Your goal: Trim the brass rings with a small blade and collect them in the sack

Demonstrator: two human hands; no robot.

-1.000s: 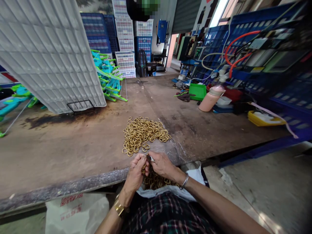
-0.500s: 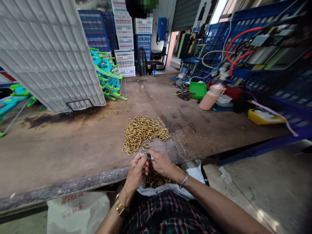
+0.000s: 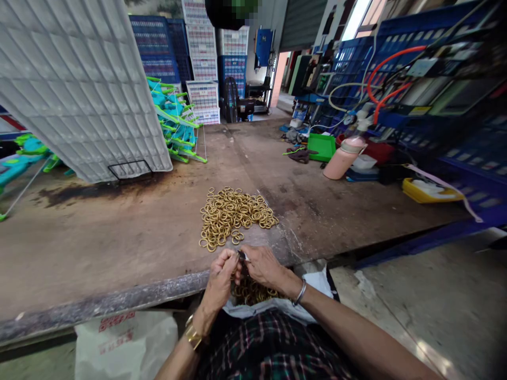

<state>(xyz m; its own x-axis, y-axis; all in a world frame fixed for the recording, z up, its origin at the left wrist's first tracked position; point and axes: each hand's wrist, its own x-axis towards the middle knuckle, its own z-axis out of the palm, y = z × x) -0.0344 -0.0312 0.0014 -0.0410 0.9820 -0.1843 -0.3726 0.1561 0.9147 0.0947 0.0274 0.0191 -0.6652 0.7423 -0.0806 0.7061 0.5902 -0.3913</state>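
Observation:
My left hand point(image 3: 222, 275) is closed in a pinch at the table's front edge, over my lap. Gold-coloured rings sit in its fingers, mostly covered by them. My right hand point(image 3: 266, 266) grips a small dark-tipped tool point(image 3: 242, 255) whose tip meets the left fingertips; its handle is largely hidden, so I cannot tell its exact kind. Just beyond both hands, a loose pile of gold-coloured rings point(image 3: 232, 211) lies on the table. More rings point(image 3: 255, 293) fill an open pale bag point(image 3: 273, 306) on my lap, below the hands.
The wooden table point(image 3: 138, 232) carries a tall grey ribbed panel point(image 3: 99, 95) at left, with turquoise-and-green plastic pieces point(image 3: 176, 124) behind. At right stand a pink bottle point(image 3: 343, 158), a green tray point(image 3: 321, 146) and a yellow tray point(image 3: 430, 191). A white printed bag point(image 3: 127, 348) hangs below the front edge.
Both hands stay together in nearly the same place. The left fingers have turned slightly, and the rings in them show less than before.

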